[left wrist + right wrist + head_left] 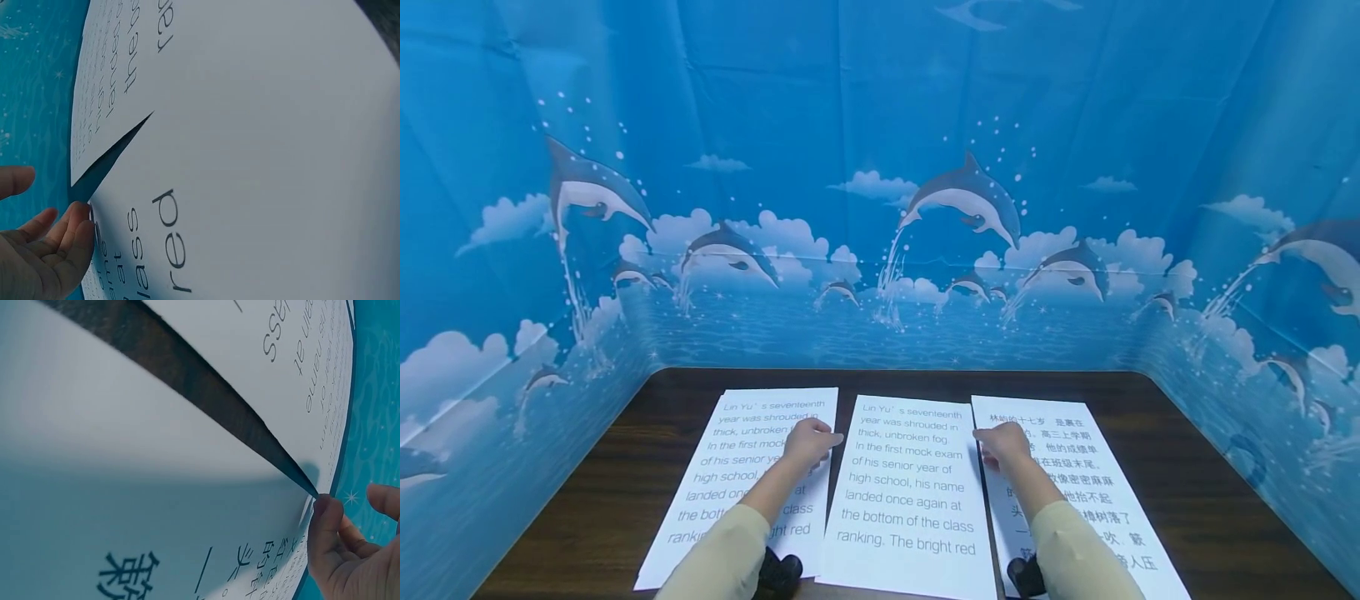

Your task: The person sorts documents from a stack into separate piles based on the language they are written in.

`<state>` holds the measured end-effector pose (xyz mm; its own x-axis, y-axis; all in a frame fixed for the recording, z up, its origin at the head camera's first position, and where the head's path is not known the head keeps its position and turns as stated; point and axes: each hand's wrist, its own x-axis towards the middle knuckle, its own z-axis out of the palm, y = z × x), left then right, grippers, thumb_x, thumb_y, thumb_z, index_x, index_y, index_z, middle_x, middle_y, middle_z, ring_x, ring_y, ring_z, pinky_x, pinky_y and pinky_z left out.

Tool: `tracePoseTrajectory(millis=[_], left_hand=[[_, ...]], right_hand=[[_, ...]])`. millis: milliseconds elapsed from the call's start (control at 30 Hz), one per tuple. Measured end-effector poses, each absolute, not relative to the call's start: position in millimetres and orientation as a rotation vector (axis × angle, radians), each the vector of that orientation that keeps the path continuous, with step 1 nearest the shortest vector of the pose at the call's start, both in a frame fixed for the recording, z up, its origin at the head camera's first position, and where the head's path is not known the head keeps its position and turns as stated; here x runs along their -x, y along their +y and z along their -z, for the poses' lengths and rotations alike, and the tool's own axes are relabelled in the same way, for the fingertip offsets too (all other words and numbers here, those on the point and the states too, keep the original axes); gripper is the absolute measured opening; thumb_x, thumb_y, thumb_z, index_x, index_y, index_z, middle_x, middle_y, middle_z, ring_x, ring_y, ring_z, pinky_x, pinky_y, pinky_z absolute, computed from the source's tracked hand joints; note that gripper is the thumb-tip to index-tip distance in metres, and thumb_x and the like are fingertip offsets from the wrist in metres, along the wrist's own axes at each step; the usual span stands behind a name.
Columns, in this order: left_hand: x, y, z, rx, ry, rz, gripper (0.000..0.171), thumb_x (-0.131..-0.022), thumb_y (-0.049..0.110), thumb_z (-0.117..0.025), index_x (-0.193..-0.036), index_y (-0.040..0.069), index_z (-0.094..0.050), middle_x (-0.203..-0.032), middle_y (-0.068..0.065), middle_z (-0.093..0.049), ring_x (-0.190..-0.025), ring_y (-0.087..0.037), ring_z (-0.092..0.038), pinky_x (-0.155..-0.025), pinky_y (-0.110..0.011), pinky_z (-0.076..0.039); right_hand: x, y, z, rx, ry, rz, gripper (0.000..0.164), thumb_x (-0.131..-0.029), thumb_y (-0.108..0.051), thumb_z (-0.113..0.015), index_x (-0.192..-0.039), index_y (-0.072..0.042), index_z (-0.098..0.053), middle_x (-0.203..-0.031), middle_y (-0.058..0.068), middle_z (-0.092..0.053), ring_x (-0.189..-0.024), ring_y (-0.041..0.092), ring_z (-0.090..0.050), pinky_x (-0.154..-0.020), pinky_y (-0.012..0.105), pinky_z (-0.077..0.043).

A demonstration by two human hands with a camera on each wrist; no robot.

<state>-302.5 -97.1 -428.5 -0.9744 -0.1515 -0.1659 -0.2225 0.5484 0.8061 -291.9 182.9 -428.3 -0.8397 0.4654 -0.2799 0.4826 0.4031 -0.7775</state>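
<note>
Three white printed sheets lie side by side. English text covers the left sheet (737, 454) and the middle sheet (910, 492); the right sheet (1105, 475) carries Chinese characters. Over the left sheet's right edge is my left hand (808, 443). In the left wrist view its thumb stands apart from loosely bent fingers (74, 240), with no paper between them. My right hand (1006, 443) is at the right sheet's upper left edge, beside the gap to the middle sheet. There the fingertips appear to touch the paper, while the thumb (384, 499) is apart.
The sheets lie on a dark brown wooden table (587, 492). A blue backdrop (880, 100) printed with dolphins and clouds encloses the back and both sides. Dark wrist devices (778, 575) sit under both forearms. The left pile shows a second sheet edge at its top left corner.
</note>
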Motion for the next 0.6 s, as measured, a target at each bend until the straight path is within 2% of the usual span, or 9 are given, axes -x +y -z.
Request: tracePoseTrajectory(millis=[167,367,600], left_hand=[[301.2,-94.2,427.8,0.313,2.609,-1.541,0.032,-0.076,0.019,-0.062,-0.098,-0.002,-0.053,-0.082,-0.010,-0.054,-0.070,-0.020,-0.056,-0.059,-0.030,-0.047],[307.2,-90.7,438.3,0.342,2.589,-1.540,0.031,-0.074,0.020,-0.063,-0.096,0.000,-0.053,-0.083,-0.010,-0.054,-0.070,-0.021,-0.056,-0.057,-0.028,-0.046],[294.3,-82.8,424.7,0.383,2.505,-1.597,0.025,-0.075,0.014,-0.062,-0.094,0.000,-0.053,-0.082,-0.011,-0.054,-0.071,-0.023,-0.056,-0.058,-0.028,-0.047]], right_hand=[[282.8,178.2,418.2,-0.874,2.595,1.441,0.038,-0.079,-0.020,-0.058,-0.104,0.007,-0.050,-0.081,0.016,-0.053,-0.060,0.020,-0.051,-0.047,0.023,-0.042],[298.5,186.6,445.0,-0.849,2.624,1.440,0.037,-0.079,-0.021,-0.058,-0.103,0.005,-0.050,-0.080,0.014,-0.053,-0.061,0.018,-0.053,-0.046,0.022,-0.042],[297.2,184.7,446.2,-0.846,2.610,1.464,0.041,-0.080,-0.019,-0.057,-0.109,0.007,-0.046,-0.082,0.016,-0.053,-0.065,0.021,-0.055,-0.046,0.022,-0.044]])
